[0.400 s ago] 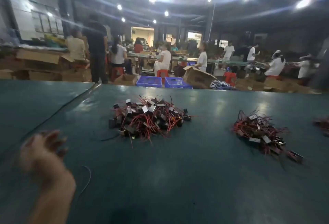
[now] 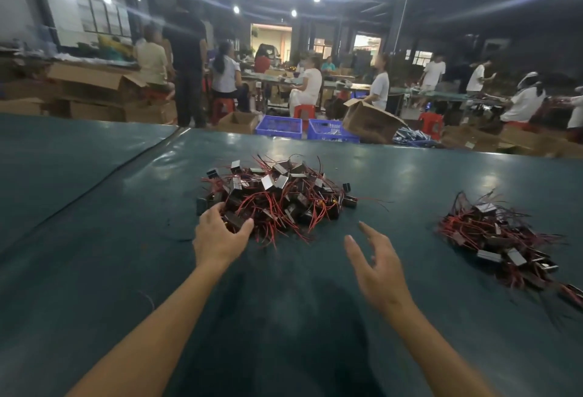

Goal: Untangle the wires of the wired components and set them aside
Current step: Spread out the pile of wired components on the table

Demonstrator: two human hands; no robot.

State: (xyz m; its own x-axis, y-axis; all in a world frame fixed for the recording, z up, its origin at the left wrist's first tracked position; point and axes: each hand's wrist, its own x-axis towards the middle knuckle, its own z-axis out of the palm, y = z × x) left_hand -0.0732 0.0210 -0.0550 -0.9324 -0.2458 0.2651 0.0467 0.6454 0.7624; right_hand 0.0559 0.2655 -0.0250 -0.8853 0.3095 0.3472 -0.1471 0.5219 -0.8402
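The heap of small black box-shaped components with thin red wires (image 2: 277,197) is found mid-table on the dark green table mat (image 2: 94,207). A second, flatter heap of the same parts (image 2: 498,239) lies well apart to the right. The left hand (image 2: 220,235) is half-curled at the near-left edge of the heap, with thumb and fingers bracketing one black block (image 2: 235,223); whether it is actually gripped cannot be told. The right hand (image 2: 375,267) is held open near the heap, fingers spread, nothing in it. Step judged: one component is being singled out. It should be lifted slowly, and the trailing wires teased free by the right hand, not yanked.
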